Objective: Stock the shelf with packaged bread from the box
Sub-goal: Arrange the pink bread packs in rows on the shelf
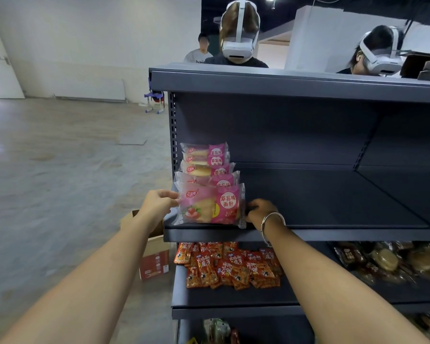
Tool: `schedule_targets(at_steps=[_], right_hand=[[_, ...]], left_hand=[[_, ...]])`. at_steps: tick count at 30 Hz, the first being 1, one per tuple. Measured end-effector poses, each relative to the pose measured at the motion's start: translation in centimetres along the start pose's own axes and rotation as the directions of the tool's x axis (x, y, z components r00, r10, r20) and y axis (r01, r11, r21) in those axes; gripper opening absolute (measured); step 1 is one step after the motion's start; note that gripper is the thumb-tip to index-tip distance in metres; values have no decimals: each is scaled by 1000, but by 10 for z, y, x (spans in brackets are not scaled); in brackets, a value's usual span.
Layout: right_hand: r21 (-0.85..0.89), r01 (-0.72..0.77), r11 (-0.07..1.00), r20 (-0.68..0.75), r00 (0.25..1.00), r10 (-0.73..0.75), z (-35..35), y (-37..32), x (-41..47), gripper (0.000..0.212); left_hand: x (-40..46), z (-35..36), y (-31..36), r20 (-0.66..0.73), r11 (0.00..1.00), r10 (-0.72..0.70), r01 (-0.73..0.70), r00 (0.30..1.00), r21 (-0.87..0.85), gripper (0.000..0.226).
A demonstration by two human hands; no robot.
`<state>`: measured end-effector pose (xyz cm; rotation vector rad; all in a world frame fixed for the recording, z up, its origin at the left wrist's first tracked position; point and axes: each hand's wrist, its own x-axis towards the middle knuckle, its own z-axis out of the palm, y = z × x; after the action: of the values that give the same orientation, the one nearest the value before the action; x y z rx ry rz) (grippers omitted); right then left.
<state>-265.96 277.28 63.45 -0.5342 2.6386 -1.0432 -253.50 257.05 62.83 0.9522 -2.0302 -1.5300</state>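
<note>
The front bread packet (pixel 210 204) stands at the left end of the shelf (pixel 308 234), four more packets (pixel 205 160) rowed behind it (pink strawberry wrappers). My left hand (pixel 157 203) pinches its left edge; my right hand (pixel 260 211) curls at its right edge, both arms outstretched. The box (pixel 152 254) sits on the floor below.

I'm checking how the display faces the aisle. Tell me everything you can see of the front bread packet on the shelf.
The front bread packet is a pink and clear plastic wrapper showing a golden bun, a strawberry picture and white lettering. It stands upright at the shelf edge, first in a row of like packets. The left hand pinches its left edge; the right hand is at its right edge, its grip hidden.
</note>
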Motion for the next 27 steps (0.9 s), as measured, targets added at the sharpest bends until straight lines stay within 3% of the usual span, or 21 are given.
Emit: schedule_targets(at_steps=[5,14,20,27], right_hand=[[9,-3,1000,8,1000,3,0,0,-1,27],[-6,-19,1000,22,1000,19,5,-2,3,23],[-18,-21,1000,-34,999,20,6,-4,10,19],[-43,-7,999,-79,997,3,11,-16,15,22]], left_hand=[[-4,0,0,7,1000,-8,8,1000,23,13],[-3,2,-2,24,998,-4,2,1000,63,24],[3,1,-1,11,999,4,-4,1000,42,9],[11,2,-4,-32,996,39,-36,999,79,17]])
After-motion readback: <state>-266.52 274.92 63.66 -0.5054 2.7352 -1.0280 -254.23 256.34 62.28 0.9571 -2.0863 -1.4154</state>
